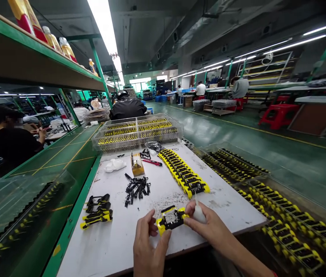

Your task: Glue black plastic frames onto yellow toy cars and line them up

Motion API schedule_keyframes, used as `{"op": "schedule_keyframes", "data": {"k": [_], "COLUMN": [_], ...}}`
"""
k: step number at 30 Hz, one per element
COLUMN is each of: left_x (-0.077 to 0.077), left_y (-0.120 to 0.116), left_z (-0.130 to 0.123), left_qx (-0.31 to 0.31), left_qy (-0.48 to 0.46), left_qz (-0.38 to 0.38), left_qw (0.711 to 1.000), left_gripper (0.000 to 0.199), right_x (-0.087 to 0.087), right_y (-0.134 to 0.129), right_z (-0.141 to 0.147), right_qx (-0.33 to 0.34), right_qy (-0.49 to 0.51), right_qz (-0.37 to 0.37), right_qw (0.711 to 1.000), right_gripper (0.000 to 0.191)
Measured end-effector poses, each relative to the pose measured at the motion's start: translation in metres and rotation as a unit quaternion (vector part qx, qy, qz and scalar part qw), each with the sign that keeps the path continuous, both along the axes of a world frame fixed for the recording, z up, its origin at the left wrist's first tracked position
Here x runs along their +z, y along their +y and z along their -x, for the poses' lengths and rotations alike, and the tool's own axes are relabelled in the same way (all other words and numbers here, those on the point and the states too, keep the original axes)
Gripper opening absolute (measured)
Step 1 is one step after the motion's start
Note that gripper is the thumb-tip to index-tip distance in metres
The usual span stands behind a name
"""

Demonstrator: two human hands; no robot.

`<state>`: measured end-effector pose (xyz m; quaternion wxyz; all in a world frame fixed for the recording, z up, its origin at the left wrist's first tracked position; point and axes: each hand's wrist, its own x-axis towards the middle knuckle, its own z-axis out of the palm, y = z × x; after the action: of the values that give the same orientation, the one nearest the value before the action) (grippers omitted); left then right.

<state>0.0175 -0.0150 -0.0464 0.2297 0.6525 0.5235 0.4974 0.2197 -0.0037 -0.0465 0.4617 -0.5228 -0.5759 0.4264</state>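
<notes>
Close to the table's front edge, my left hand grips the left end of a yellow-and-black plastic part with a frame-like opening. My right hand is closed around a small white squeeze bottle, its thin nozzle pointing up. The right thumb and fingertips also touch the part's right end. Beyond it, a long row of similar yellow-and-black parts lies side by side. A pile of small black pieces sits left of the row. Farther left rest several yellow-and-black parts, stacked together.
A yellowish box, a red utility knife and crumpled white material lie on the white tabletop. Clear trays of parts stand at the back, right and left. A person in black sits ahead.
</notes>
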Motion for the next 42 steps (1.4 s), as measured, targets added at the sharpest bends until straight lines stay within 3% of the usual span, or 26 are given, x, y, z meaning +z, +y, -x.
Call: {"op": "schedule_keyframes", "data": {"k": [5,8,13,19,23,27,30,42], "left_x": [-0.010,-0.014,-0.011,-0.012,-0.016,-0.013,-0.010,-0.004], "left_y": [0.003,0.007,0.013,0.022,0.034,0.044,0.049,0.059], "left_z": [-0.016,-0.026,-0.049,-0.085,-0.105,-0.120,-0.127,-0.132], "left_qx": [-0.020,-0.044,-0.052,-0.079,-0.092,-0.091,-0.090,-0.068], "left_qy": [-0.151,-0.142,-0.082,-0.045,-0.022,-0.016,-0.024,0.015], "left_qz": [0.153,0.181,0.171,0.131,0.127,0.118,0.115,0.116], "left_qw": [0.977,0.972,0.981,0.987,0.987,0.989,0.989,0.991], "left_gripper": [0.047,0.041,0.031,0.026,0.024,0.031,0.039,0.043], "right_x": [-0.001,-0.002,-0.007,-0.008,-0.009,-0.011,-0.012,-0.011], "right_y": [-0.013,-0.019,-0.024,-0.023,-0.014,0.001,0.011,0.027], "right_z": [-0.008,-0.013,-0.029,-0.055,-0.071,-0.087,-0.095,-0.100], "right_qx": [-0.049,-0.065,-0.092,-0.131,-0.156,-0.181,-0.174,-0.194], "right_qy": [-0.055,-0.073,-0.117,-0.148,-0.154,-0.164,-0.162,-0.196], "right_qz": [-0.024,-0.020,0.007,-0.007,-0.015,0.022,0.040,-0.009], "right_qw": [0.997,0.995,0.989,0.980,0.975,0.969,0.971,0.961], "right_gripper": [0.020,0.021,0.033,0.030,0.027,0.036,0.036,0.027]}}
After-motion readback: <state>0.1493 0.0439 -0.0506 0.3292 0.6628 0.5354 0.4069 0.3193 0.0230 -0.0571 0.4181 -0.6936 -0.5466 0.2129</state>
